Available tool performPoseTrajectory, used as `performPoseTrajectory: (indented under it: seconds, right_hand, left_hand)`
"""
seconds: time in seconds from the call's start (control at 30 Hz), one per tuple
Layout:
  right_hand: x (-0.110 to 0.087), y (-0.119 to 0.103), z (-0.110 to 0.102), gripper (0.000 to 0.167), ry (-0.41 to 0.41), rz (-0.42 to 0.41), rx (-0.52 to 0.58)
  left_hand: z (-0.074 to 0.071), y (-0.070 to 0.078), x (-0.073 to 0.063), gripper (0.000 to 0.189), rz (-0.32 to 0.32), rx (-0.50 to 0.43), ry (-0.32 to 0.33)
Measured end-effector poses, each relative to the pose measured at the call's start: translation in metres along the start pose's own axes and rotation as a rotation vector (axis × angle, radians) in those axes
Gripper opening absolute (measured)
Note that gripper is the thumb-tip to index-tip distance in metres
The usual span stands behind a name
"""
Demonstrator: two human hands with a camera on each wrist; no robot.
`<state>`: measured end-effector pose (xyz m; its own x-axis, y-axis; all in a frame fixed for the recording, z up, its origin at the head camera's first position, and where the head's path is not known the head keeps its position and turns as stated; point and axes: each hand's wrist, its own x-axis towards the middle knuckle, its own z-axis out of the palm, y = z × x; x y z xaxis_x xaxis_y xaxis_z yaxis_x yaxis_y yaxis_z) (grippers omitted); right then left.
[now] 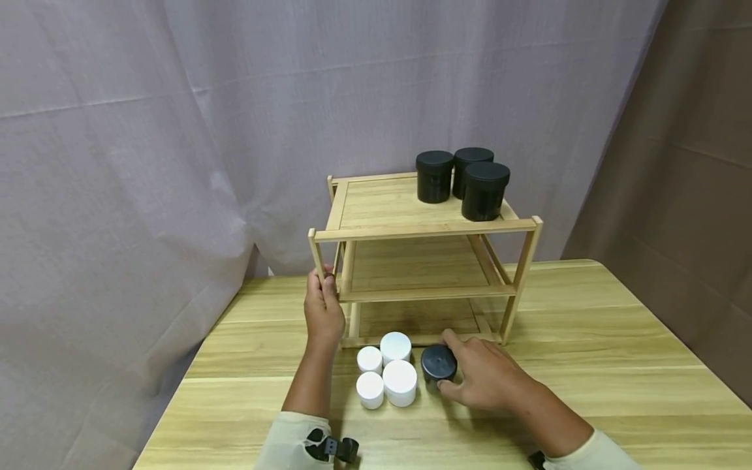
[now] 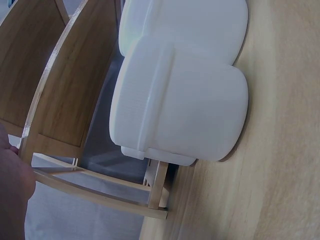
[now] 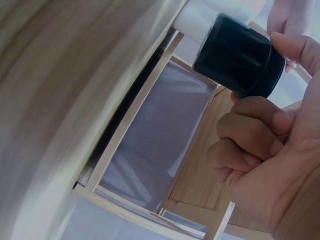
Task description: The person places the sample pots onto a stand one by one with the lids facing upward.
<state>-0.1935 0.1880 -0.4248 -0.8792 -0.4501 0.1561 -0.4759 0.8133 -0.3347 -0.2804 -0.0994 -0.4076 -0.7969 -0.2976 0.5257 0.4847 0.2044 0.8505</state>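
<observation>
My left hand (image 1: pixel 324 313) grips the left front post of a three-tier wooden shelf (image 1: pixel 435 230), its fingers partly hidden behind the post. In the left wrist view only the edge of that hand (image 2: pixel 15 185) shows. My right hand (image 1: pixel 490 372) pinches a small black lidded jar (image 1: pixel 438 363) between thumb and index finger, in front of the bottom tier. The right wrist view shows this black jar (image 3: pixel 237 57) from the side, the other fingers curled below the lid. Several white lidded jars (image 1: pixel 401 383) stand close together, left of the black one.
Three larger black jars (image 1: pixel 484 192) stand at the right of the shelf's top tier. The wooden table (image 1: pixel 593 365) extends to both sides of the shelf. A grey curtain (image 1: pixel 282 98) hangs behind, and a brown one (image 1: pixel 675 163) hangs at the right.
</observation>
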Motion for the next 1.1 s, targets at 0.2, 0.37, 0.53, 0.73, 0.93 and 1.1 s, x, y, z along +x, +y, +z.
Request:
performPoseTrajectory:
  seconds: [0.2, 0.37, 0.53, 0.73, 0.93, 1.1]
  right_hand:
    - [0.001, -0.001, 0.001, 0.058, 0.065, -0.016, -0.036]
    - [0.001, 0.000, 0.000, 0.059, 0.100, 0.000, -0.057]
    - [0.001, 0.001, -0.001, 0.059, 0.089, 0.009, -0.037]
    - [0.000, 0.002, -0.003, 0.060, 0.096, 0.004, -0.025]
    - [-0.001, 0.001, -0.009, 0.057, 0.108, 0.004, -0.003]
    - [-0.002, 0.000, -0.014, 0.056, 0.101, 0.003, 0.015]
  left_hand:
    - [-0.001, 0.000, 0.000, 0.024, -0.002, -0.004, -0.005]
    - [-0.002, -0.002, 0.000, 0.024, 0.012, 0.002, -0.005]
    - [-0.001, -0.002, 0.001, 0.025, 0.014, -0.010, -0.010]
    - [0.000, -0.002, 0.001, 0.024, 0.029, -0.010, -0.010]
    - [0.000, -0.002, 0.001, 0.025, 0.018, -0.005, -0.018]
    - [0.000, -0.003, 0.001, 0.025, 0.015, 0.003, -0.015]
